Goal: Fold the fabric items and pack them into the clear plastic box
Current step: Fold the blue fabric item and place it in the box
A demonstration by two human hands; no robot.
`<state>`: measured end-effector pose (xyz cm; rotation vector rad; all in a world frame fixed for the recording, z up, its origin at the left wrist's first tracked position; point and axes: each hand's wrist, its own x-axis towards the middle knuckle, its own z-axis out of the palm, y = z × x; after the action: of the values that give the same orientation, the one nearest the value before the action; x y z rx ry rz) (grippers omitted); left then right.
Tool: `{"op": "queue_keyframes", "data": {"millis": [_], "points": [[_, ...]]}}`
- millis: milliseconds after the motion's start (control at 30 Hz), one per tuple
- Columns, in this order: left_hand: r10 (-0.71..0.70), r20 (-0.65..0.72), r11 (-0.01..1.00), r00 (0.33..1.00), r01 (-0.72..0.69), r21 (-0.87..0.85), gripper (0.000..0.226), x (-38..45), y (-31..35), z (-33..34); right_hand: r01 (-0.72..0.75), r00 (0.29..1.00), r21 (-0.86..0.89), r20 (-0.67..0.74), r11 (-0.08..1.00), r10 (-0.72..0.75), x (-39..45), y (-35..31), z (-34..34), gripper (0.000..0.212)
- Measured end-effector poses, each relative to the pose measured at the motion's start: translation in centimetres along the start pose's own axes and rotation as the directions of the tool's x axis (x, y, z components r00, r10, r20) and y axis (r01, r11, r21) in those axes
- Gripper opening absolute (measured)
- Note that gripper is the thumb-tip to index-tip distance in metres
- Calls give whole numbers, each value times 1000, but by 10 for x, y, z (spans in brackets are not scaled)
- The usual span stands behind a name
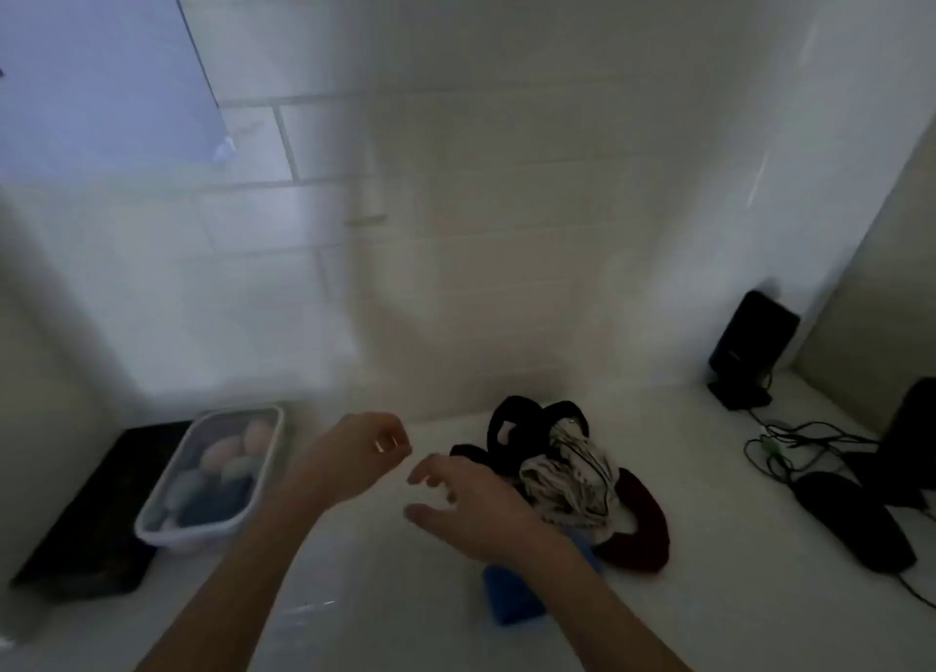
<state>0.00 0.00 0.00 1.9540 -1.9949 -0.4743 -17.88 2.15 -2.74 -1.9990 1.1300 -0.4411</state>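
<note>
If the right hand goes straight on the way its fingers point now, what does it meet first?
Probably the left hand: the right hand has open fingers pointing left toward it, a small gap between. Depth is unclear.

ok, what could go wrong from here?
1. The clear plastic box already looks nearly full of rolled fabric, so the loose pile of black, white and dark red fabric may not fit.
2. The tangled black cables lie right of the pile; a sweeping right hand might snag them.

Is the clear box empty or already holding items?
Partly filled: the clear box holds several rolled pastel and blue fabric pieces; no lid on it.
</note>
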Motion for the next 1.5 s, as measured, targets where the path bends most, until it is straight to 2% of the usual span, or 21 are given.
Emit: {"op": "queue_keyframes", "data": {"millis": [67, 233, 367, 467, 533, 633, 733, 800, 900, 1000, 1100, 1167, 1233, 1300, 1400, 1500], "points": [[-6, -25, 1000, 1000, 5, -16, 23, -2, -11, 16, 29, 999, -86, -20, 996, -31, -1, 11, 20, 34], [33, -164, 983, 986, -62, -174, 21, -15, -35, 42, 66, 987, -6, -145, 998, -66, 2, 31, 51, 25], [94, -218, 983, 971, -126, -134, 19, -49, -43, 43, 92, 959, -67, -262, 994, -106, -1, 33, 60, 24], [110, -208, 982, 972, -139, -131, 4, -84, -54, 42, 126, 947, -105, -283, 986, -151, -13, 31, 64, 31], [85, -201, 984, 976, -113, -134, 16, -104, -63, 44, 161, 956, -84, -236, 983, -176, -27, 30, 67, 41], [45, -239, 972, 970, -97, -213, 30, -121, -75, 47, 132, 978, -52, -158, 990, -138, -47, 30, 75, 60], [43, -278, 949, 960, -126, -289, 33, -130, -81, 53, 123, 965, -84, -221, 989, -139, -57, 31, 82, 64], [15, -280, 903, 960, -133, -409, 36, -134, -83, 57, 120, 945, -62, -299, 991, -133, -59, 31, 85, 58], [-70, -245, 727, 967, -119, -677, 41, -140, -88, 58, 154, 915, 65, -386, 986, -117, -62, 28, 91, 58], [-132, -238, 576, 962, -122, -809, 57, -143, -94, 66, 184, 853, 242, -521, 953, -32, -63, 21, 94, 55], [-166, -237, 562, 957, -106, -820, 84, -144, -95, 77, 189, 791, 269, -612, 944, 16, -57, 18, 95, 40], [-173, -228, 571, 958, -91, -816, 90, -140, -96, 81, 196, 755, 238, -656, 951, 8, -49, 17, 92, 37], [-189, -241, 558, 952, -98, -824, 85, -137, -95, 82, 186, 733, 198, -681, 962, -1, -39, 16, 86, 48], [-170, -255, 571, 952, -116, -813, 69, -132, -94, 86, 172, 713, 159, -701, 972, -11, -28, 18, 80, 61], [-56, -250, 541, 967, -181, -821, 57, -126, -93, 89, 154, 686, 271, -722, 950, 94, -12, 23, 74, 46], [85, -193, 600, 977, -205, -773, 51, -123, -91, 88, 129, 713, 374, -678, 918, 176, -4, 30, 63, 41]]}}
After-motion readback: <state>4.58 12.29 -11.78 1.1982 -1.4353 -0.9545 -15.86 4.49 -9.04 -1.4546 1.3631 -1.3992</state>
